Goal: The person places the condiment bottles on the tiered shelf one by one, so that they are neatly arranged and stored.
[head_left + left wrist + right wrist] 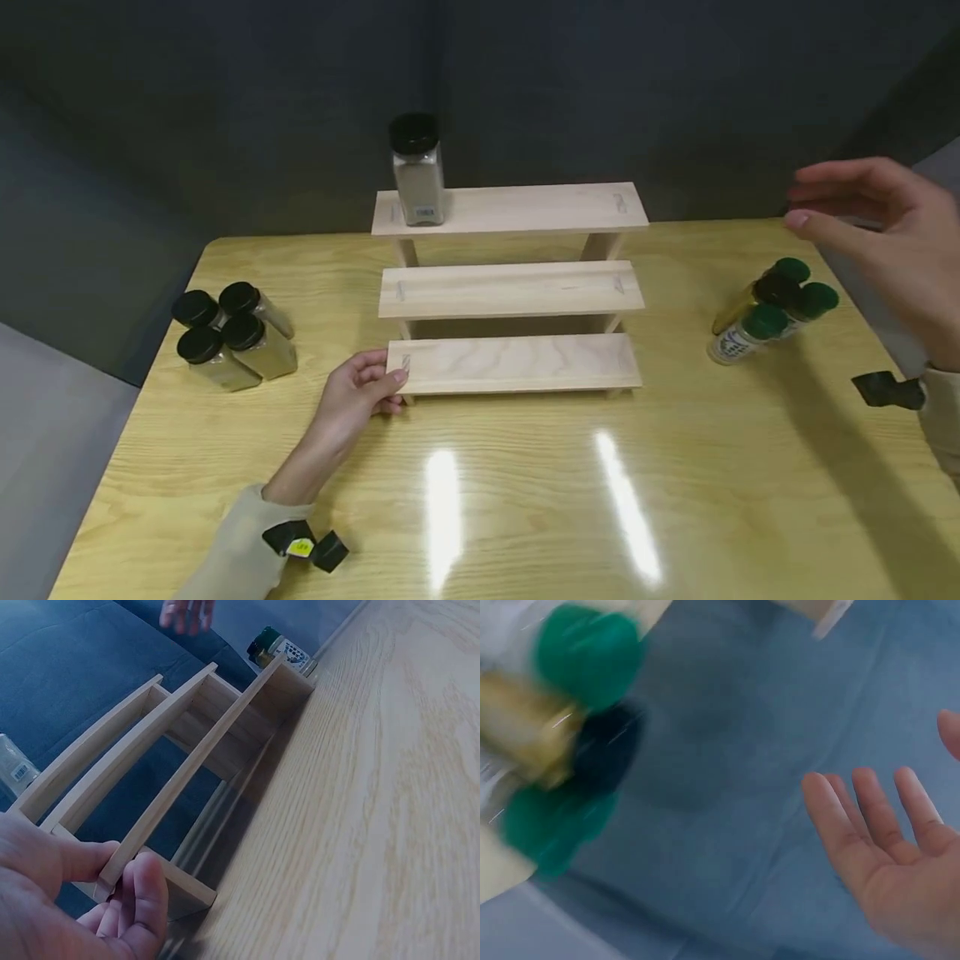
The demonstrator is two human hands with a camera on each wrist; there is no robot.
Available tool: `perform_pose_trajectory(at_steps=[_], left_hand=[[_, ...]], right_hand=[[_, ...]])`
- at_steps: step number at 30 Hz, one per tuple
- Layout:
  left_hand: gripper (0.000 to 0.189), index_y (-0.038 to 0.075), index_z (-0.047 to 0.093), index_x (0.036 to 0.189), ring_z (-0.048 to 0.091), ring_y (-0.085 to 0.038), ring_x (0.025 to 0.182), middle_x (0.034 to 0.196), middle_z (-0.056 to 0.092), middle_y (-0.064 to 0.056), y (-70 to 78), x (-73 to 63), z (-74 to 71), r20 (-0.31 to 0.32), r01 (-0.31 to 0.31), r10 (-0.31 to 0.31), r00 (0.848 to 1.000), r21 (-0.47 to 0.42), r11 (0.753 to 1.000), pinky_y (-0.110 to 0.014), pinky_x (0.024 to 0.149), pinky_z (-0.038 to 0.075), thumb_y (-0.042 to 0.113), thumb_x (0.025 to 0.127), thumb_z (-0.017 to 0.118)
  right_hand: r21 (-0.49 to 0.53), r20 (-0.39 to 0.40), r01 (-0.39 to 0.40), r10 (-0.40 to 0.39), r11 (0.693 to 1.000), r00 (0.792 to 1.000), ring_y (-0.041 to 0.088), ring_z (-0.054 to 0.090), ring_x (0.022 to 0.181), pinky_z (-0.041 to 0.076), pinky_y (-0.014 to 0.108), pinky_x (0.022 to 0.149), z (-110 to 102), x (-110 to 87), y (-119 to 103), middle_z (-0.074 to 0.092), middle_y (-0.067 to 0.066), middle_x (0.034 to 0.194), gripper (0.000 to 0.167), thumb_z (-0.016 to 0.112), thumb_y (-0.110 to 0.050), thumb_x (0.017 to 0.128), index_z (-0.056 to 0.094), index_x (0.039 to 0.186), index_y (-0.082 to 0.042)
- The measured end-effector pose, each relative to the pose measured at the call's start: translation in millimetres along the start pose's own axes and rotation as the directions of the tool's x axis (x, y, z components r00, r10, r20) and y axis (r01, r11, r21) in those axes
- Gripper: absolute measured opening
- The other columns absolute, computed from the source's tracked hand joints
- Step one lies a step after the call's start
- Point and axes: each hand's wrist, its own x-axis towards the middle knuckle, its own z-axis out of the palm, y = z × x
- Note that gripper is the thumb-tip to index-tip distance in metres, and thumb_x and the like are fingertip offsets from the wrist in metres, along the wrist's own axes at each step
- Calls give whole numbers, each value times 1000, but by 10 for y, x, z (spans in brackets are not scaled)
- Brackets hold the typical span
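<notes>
A three-step wooden shelf rack (pixel 517 367) stands on the table. My left hand (pixel 360 385) pinches the left end of its lowest board, thumb on top and fingers beneath; the left wrist view shows the same pinch on the board's edge (pixel 187 761). On the top board's left end stands a clear square jar (pixel 418 187) with a black lid. My right hand (pixel 892 225) is raised in the air at the right, fingers apart and holding nothing. Below it stands a group of bottles, several with green caps (pixel 765 320) and one with a dark cap (pixel 776 289).
At the table's left, several black-lidded square jars (pixel 258 350) stand close together. Dark fabric (pixel 525 92) hangs behind the table's back edge. The wood-grain tabletop (pixel 540 483) stretches in front of the rack, with two bright light reflections.
</notes>
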Motion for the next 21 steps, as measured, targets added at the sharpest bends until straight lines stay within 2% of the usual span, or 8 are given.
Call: perform_pose_trajectory(at_steps=[4, 11, 16, 19, 21], left_hand=[[47, -13, 45, 150, 68, -13, 80, 104, 65, -9, 4, -14, 2, -8, 7, -7, 1000, 0, 1000, -25, 73, 64, -1, 109, 65], [46, -13, 46, 149, 68, -14, 81, 103, 65, -8, -6, -6, 12, 1, 8, -8, 1000, 2, 1000, -25, 74, 64, 0, 109, 65], [44, -13, 47, 149, 67, -14, 83, 104, 67, -9, -19, -8, 2, -6, 5, -5, 1000, 17, 1000, -25, 75, 64, 0, 110, 64], [44, -12, 47, 149, 67, -14, 83, 104, 67, -9, -21, -5, 1, -6, 3, -3, 1000, 22, 1000, -25, 74, 64, 1, 110, 64], [45, -12, 47, 149, 67, -14, 83, 104, 67, -8, -19, -6, 6, 1, -1, 1, 1000, 26, 1000, -25, 74, 64, 1, 110, 64]], right_hand=[[-78, -43, -80, 77, 994, 996, -6, 58, 110, 40, 4, 95, -157, -56, 212, 65, -26, 121, 44, 73, -16, 107, 66, 150, -25], [-163, -102, -87, 71, 983, 992, -10, 52, 109, 38, 10, 106, -296, -232, 684, 58, -34, 118, 44, 71, -13, 108, 64, 149, -29], [-192, -92, -128, 112, 973, 989, -12, 50, 108, 40, 5, 96, -327, -415, 934, 53, -34, 120, 51, 68, -12, 110, 56, 157, -28], [-162, -60, -166, 159, 973, 986, -11, 51, 105, 41, 3, 81, -341, -517, 1084, 54, -30, 121, 54, 67, -11, 109, 53, 159, -27], [-167, -36, -187, 184, 968, 982, -10, 52, 103, 42, 2, 80, -334, -566, 1188, 52, -28, 121, 55, 65, -11, 109, 52, 160, -28]])
